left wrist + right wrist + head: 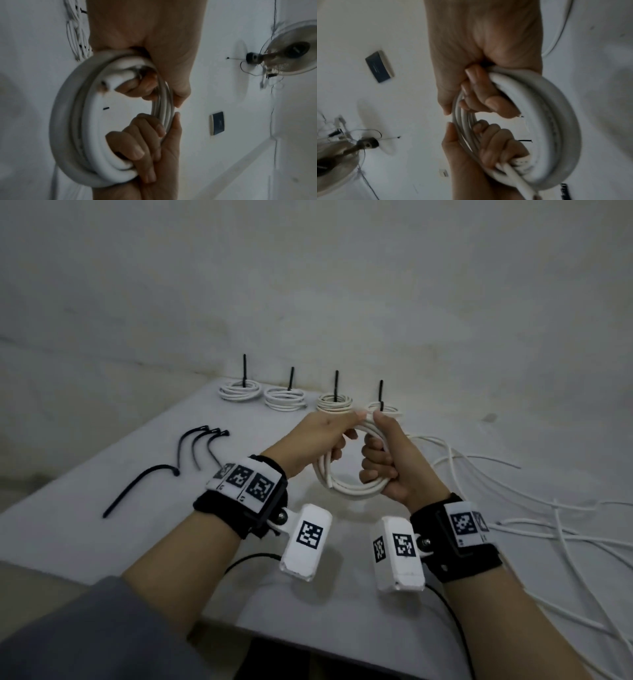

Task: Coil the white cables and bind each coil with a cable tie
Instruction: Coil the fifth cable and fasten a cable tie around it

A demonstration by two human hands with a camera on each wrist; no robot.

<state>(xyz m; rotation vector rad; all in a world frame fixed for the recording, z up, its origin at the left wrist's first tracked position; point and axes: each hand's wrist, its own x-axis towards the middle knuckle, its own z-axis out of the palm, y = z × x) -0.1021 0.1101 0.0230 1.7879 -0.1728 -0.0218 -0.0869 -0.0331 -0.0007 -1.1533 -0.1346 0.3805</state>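
- While both hands curl tight round it, the coil (346,470) hangs above the table (85,529), left hand (318,440) and right hand (387,457).
- Coiling looks done; next, one hand must grab a tie (140,491).

Two bare forearms reach forward, the hands raised close together, both closed in a grip.

The left hand (320,436) is at the left, back of the hand up, its thumb stretched forward and its fingers (344,440) curled under, gripping a white cable coil (346,484). The right hand (390,457) is just beside it, thumb pointing up and forward, its fingers (375,467) wrapped in a fist around the same coil's opposite side. The two thumb tips nearly meet. Each wrist wears a black strap with printed square markers and a white camera block hanging under it. A grey sleeve covers the left upper forearm.
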